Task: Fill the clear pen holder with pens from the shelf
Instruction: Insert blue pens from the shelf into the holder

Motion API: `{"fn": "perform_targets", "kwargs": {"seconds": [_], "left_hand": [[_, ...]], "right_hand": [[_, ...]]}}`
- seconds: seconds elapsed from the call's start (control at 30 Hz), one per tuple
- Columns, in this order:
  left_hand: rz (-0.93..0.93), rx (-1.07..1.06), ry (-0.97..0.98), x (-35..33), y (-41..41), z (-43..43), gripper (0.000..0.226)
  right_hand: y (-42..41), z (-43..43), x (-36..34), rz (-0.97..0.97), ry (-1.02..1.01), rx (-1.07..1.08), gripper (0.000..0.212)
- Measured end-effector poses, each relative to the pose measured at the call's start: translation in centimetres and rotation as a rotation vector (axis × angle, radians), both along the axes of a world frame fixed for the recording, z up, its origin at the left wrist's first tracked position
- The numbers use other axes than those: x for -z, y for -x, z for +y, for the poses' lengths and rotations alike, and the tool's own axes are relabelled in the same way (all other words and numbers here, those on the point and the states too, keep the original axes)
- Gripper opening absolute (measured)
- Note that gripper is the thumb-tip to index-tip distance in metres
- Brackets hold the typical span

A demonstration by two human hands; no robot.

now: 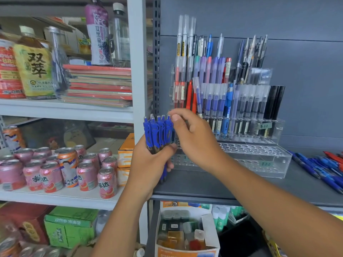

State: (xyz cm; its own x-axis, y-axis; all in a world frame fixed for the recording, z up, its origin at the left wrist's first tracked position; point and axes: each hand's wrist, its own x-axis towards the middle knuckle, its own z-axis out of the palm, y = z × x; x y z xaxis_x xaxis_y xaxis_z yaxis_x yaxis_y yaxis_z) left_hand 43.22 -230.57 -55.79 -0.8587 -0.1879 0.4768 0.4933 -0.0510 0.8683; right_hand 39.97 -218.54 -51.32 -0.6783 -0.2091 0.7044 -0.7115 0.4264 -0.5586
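Head view, frame centre: left grip [148,164] clenched round a bundle of blue pens [157,132], clickers up for easy picking; right grip [194,140] pinches one pen's top, likely to feed the clear pen holder [278,160] just behind, centre-right.

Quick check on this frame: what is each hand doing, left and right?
Left hand: grips a bundle of blue pens.
Right hand: pinches the top of the rightmost blue pen in that bundle.
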Motion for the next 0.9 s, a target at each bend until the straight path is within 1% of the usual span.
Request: {"fn": "perform_targets", "kwargs": {"seconds": [0.1, 0.17, 0.27, 0.37, 0.53, 0.63, 0.77, 0.8, 0.9], "left_hand": [[-0.009, 0.007, -0.017, 0.1, 0.1, -0.1, 0.015], [-0.007, 0.015, -0.012, 0.0, 0.0, -0.1, 0.015], [-0.007, 0.028, -0.008, -0.1, -0.2, 0.0, 0.021], [-0.014, 0.038, -0.015, -0.2, -0.2, 0.1, 0.025], [-0.021, 0.05, -0.016, -0.1, -0.3, 0.3, 0.021], [-0.025, 0.04, -0.024, 0.0, -0.2, 0.3, 0.018], [-0.033, 0.037, -0.022, 0.0, -0.2, 0.4, 0.016], [-0.038, 0.036, -0.023, 0.0, -0.2, 0.4, 0.017], [-0.041, 0.028, -0.031, 0.2, -0.1, 0.2, 0.017]], "right_hand": [[-0.3, 0.2, 0.4, -0.021, 0.03, -0.045, 0.029], [-0.5, 0.3, 0.5, -0.059, 0.039, -0.069, 0.026], [-0.7, 0.3, 0.7, -0.129, 0.023, -0.102, 0.018], [-0.9, 0.4, 0.5, -0.159, 0.026, -0.135, 0.015], [-1.0, 0.7, -0.8, -0.212, 0.166, -0.139, 0.017], [-1.2, 0.8, -1.9, -0.224, 0.26, -0.155, 0.011], [-1.0, 1.3, -3.2, -0.206, 0.335, -0.155, 0.008], [-0.9, 1.5, -3.5, -0.202, 0.349, -0.155, 0.008], [-0.7, 1.8, -3.9, -0.146, 0.343, -0.135, 0.031]]}}
